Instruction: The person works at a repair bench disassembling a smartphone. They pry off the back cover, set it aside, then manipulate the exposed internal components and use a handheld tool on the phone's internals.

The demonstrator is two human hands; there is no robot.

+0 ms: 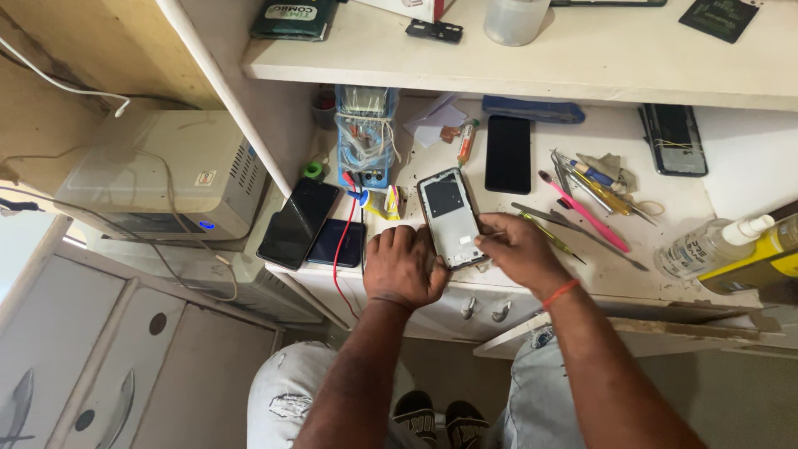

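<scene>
- Left hand (pixel 405 264): fingers curled over the lower left corner of an opened phone frame (pixel 450 218), gripping it at the front edge of the surface (pixel 665 249), frame centre.
- Right hand (pixel 517 247): fingertips pinched on the frame's lower right edge, holding a thin tool against it; tool too small to identify. Red band on this wrist.
- Phone frame: lies back-open, long axis running away from the body, tilted slightly left; pale interior with a dark square patch in its upper half.
- Left of the hands: two dark phones (pixel 309 226) side by side, one overhanging the surface's left edge. A red wire (pixel 342 249) drops over the front edge just beside the left hand.
- Above the frame: a multimeter (pixel 366 137) wrapped in leads, touching nothing of the frame; a black phone (pixel 508 154) lies flat to its right.
- Right of the hands: loose screwdrivers and tweezers (pixel 586 195), fanned out; bare surface between them and the right hand gives some open room.
- Far right edge: a clear spray bottle (pixel 706 245) lying on its side, and a yellow bottle (pixel 761 254) touching it; contents cannot be judged.
- Upper shelf (pixel 598 62): a translucent plastic cup (pixel 515 21), contents not discernible.
- Lower front: an open drawer (pixel 632 333) under the right forearm; interior hidden.
</scene>
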